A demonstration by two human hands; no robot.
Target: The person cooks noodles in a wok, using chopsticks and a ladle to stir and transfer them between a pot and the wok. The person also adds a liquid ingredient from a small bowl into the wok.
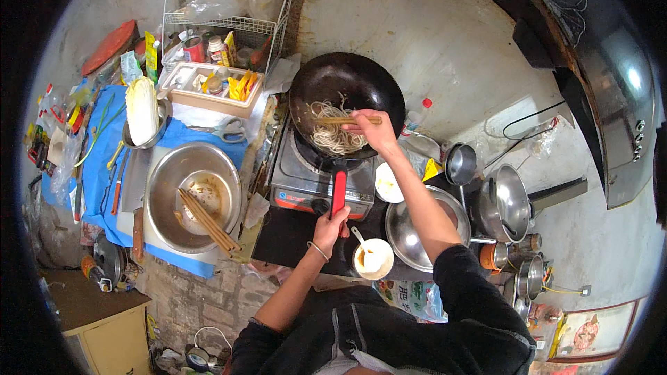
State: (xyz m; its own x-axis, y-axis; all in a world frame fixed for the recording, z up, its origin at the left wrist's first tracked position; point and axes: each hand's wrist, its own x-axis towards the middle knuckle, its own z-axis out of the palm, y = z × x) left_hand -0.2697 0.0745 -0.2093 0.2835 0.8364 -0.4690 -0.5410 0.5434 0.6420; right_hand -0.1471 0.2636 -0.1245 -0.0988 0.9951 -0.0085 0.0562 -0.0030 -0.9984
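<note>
A dark wok (359, 78) is tilted on a gas stove (294, 166), its bowl leaning away from me. My left hand (331, 225) grips the wok's red and black handle (338, 190). Noodles (333, 138) lie in a tangle in the lower part of the wok. My right hand (372, 130) holds wooden chopsticks (341, 120) level over the noodles; whether their tips touch the noodles is hard to tell. Just right of my left hand stands a small bowl (386, 265) with a white spoon (359, 237) in brown sauce.
A steel basin (156, 187) with several chopsticks (203, 219) stands at the left, beside a cleaver (136, 182). Napa cabbage (141, 109), scissors (229, 130) and a seasoning box (208, 99) sit behind. Right of the stove are a steel lid (411, 229), a ladle (461, 164) and a pot (505, 198).
</note>
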